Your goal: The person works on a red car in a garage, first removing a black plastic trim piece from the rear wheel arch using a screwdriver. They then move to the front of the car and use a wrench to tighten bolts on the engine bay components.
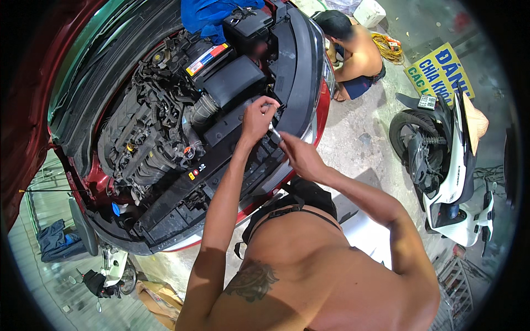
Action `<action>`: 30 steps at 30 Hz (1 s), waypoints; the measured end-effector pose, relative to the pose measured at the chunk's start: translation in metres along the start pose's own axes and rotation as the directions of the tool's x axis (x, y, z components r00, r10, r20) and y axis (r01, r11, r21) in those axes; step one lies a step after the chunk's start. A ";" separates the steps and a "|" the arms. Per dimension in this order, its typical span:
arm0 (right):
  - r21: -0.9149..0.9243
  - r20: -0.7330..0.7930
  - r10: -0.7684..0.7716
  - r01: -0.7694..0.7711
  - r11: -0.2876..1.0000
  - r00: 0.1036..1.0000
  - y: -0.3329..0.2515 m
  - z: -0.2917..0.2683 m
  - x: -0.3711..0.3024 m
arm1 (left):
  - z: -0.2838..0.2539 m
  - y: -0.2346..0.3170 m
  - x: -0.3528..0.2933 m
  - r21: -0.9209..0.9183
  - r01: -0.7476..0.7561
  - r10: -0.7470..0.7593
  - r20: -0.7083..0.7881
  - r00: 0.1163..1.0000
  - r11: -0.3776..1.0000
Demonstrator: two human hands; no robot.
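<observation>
Above the front edge of a red car's engine bay, my two hands come close together. In my right hand [303, 157] is a short, shiny metal tool [274, 134], gripped near its lower end; its exact kind is hard to make out. My left hand [256, 121] is at the tool's upper end, fingers curled and pinched together; what they hold is hidden. Just beyond the left hand lie a black air-filter box [234, 81] and a ribbed intake hose [204, 109]. Beneath both hands runs the black plastic front panel [221, 157].
The raised red hood [33, 105] is at the left. A blue cloth [201, 19] lies by the battery [207, 59]. Another person [359, 55] crouches at the car's front corner. To the right stand a white motorbike [447, 193], a yellow sign [436, 71] and a coiled yellow cable [387, 49].
</observation>
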State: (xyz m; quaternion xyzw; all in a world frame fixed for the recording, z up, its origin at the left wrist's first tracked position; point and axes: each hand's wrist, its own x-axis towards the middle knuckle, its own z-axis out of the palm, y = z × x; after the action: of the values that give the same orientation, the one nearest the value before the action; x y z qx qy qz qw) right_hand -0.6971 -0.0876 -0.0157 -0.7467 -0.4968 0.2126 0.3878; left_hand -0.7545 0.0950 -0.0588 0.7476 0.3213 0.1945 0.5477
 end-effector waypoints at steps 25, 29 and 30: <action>-0.257 0.442 -0.521 0.660 0.706 0.730 -0.020 0.006 0.128 | 0.046 0.030 -0.118 -0.878 0.478 -0.207 0.460 0.863 0.042; -0.200 0.535 -0.569 0.749 0.632 0.624 0.002 0.027 0.150 | 0.047 0.040 -0.113 -0.872 0.477 -0.221 0.447 0.867 0.107; -0.198 0.545 -0.489 0.671 0.714 0.681 -0.002 0.027 0.150 | 0.043 0.041 -0.113 -0.865 0.486 -0.231 0.451 0.862 0.123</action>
State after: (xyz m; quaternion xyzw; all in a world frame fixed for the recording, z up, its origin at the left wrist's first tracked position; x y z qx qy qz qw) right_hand -0.6545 0.0587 -0.0204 -0.5341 -0.8189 0.1426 0.1544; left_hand -0.7969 -0.0214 -0.0270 0.1594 0.2425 0.1329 0.9477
